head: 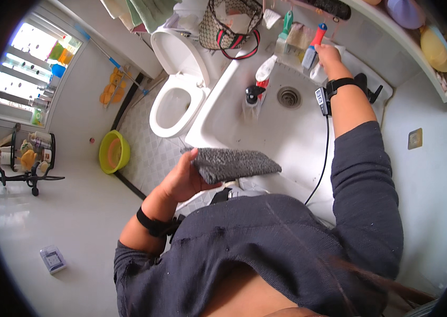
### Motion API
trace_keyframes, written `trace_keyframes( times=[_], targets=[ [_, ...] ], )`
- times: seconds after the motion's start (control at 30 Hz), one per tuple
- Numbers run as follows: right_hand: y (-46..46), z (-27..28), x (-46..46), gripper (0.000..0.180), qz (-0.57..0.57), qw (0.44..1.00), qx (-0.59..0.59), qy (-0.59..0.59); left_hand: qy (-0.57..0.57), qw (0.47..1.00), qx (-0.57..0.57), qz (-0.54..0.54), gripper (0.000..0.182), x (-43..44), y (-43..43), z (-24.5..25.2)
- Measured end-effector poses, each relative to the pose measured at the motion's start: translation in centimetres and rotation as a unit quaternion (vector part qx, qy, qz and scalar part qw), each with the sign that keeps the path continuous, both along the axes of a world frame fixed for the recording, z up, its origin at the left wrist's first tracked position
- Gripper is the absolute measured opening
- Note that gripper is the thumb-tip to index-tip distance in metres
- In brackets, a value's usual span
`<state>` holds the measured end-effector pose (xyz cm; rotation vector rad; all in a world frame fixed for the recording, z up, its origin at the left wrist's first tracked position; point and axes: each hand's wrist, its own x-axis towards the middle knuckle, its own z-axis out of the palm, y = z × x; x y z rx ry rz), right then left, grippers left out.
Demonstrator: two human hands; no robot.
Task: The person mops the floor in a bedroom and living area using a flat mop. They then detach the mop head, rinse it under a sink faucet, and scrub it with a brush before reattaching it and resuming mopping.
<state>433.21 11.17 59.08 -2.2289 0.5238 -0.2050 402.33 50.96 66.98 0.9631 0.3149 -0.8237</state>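
My left hand [180, 178] grips one end of a dark grey, fuzzy cloth pad [239, 163], held out level above the near rim of a white sink basin [223, 119]. At the basin's far side, my right hand [329, 59] has its fingers on a brush with a red handle and blue tip [318, 35]. The brush's bluish head points down, and the fingers partly cover where it meets the handle. Beside it a teal-handled brush [287, 25] hangs from a pink rack [306, 7]. The metal drain [289, 97] lies below.
A black-topped pump bottle [253, 95] and a red-and-white bottle [265, 75] stand in the basin. Left of it is a toilet [176, 111] with its lid raised. A patterned bag [229, 29] sits behind. A black cable [324, 158] runs from the right wrist over the basin.
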Motion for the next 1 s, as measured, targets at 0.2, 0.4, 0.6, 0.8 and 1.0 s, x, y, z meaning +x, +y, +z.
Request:
trace_keyframes(
  times=[0.2, 0.4, 0.6, 0.8, 1.0],
  targets=[
    [0.5, 0.3, -3.8, 0.022, -0.006, 0.975, 0.22, -0.023, -0.009, 0.999, 0.021, 0.043, 0.034, 0.0, -0.5, 0.0],
    [2.3, 2.8, -10.2, 0.023, 0.142, 0.95, 0.271, 0.063, -0.014, 0.997, 0.021, 0.066, 0.034, -1.0, -0.5, -0.3],
    [6.2, 6.6, -20.9, 0.022, 0.248, 0.935, 0.251, 0.025, -0.117, 0.991, 0.022, 0.062, 0.035, -2.4, 1.8, -0.5],
    [11.2, 2.9, -36.6, 0.03, 0.474, 0.797, 0.236, 0.291, -0.218, 0.975, 0.03, 0.041, 0.042, -3.9, 7.0, 3.2],
    [24.1, -3.0, -39.7, 0.073, 0.477, 0.822, 0.242, 0.195, -0.235, 0.964, -0.059, 0.114, 0.047, -5.8, 10.3, 9.4]
  ],
)
